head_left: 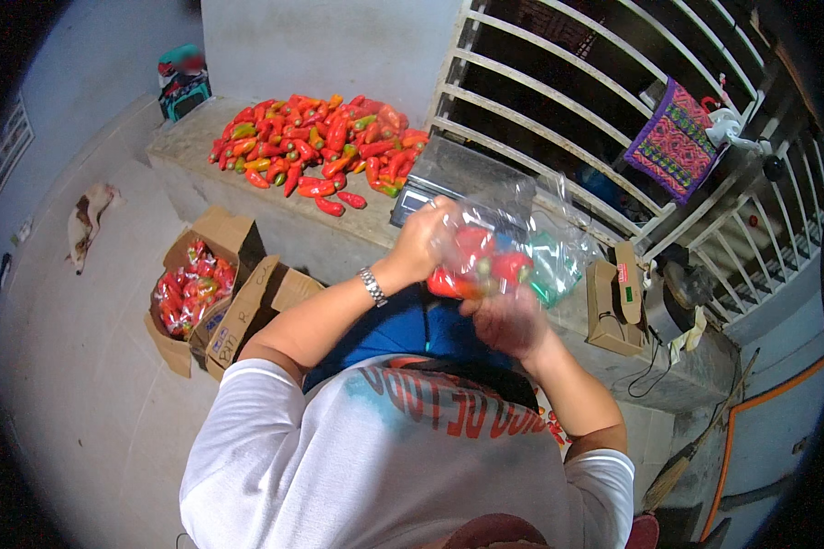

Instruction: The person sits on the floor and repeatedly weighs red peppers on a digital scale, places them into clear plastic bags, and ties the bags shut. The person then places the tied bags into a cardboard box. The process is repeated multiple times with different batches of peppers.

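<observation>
A clear plastic bag with several red peppers (477, 264) in it hangs between my hands, just in front of a digital scale (412, 200) on the concrete ledge. My left hand (422, 237), with a metal watch on its wrist, grips the bag's upper left part. Blurred by motion, my right hand (505, 319) is at the bag's lower side; its grip cannot be made out. A large heap of loose red peppers (316, 141), some partly green or orange, lies on the ledge left of the scale. More clear and green plastic bags (556, 264) lie right of the held one.
An open cardboard box (223, 233) of bagged peppers stands on the floor at left, beside another box (244, 312). A small open carton (601, 309) and a cable (649, 374) are at the ledge's right. A cat (86, 223) lies on the floor. A broom (680, 466) leans at lower right.
</observation>
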`<state>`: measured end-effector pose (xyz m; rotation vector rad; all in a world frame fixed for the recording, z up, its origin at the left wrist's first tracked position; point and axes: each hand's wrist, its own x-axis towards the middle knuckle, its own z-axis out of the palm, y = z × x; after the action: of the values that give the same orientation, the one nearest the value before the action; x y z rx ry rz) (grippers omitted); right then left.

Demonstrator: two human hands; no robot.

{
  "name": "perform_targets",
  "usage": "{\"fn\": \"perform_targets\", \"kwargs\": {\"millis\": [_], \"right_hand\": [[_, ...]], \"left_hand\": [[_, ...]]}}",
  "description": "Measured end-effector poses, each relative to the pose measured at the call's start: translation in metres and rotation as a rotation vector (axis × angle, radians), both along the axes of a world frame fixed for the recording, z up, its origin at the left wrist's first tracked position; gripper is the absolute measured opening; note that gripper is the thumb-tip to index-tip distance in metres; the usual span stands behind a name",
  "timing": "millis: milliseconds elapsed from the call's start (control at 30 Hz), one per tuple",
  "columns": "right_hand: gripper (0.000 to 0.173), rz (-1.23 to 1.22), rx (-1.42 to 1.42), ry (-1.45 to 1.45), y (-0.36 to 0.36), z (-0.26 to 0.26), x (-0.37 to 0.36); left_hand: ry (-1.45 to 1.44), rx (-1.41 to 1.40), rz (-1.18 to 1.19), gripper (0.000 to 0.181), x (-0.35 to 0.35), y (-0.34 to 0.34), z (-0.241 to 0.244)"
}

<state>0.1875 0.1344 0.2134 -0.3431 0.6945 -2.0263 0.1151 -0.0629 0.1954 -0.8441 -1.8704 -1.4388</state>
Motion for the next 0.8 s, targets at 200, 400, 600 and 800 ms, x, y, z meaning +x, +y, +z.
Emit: {"fn": "perform_targets", "kwargs": {"millis": [200, 400, 600, 800], "right_hand": [[0.069, -0.914, 1.05, 2.305, -0.011, 0.03, 0.007], [0.078, -0.882, 1.28, 2.272, -0.014, 0.02, -0.012], [0.071, -0.693, 0.612, 0.924, -0.011, -0.028, -0.037], [0.059, -0.088, 0.099, -0.23, -0.012, -0.024, -0.015]], "left_hand": [[-0.316, -0.13, 0.007, 0.031, 0.008, -0.01, -0.001], [-1.141, 0.683, -0.402, 0.035, 0.016, 0.017, -0.007], [-0.847, 0.288, -0.177, 0.036, 0.022, 0.018, -0.008], [0.148, -0.195, 0.173, 0.021, 0.021, 0.005, -0.01]]}}
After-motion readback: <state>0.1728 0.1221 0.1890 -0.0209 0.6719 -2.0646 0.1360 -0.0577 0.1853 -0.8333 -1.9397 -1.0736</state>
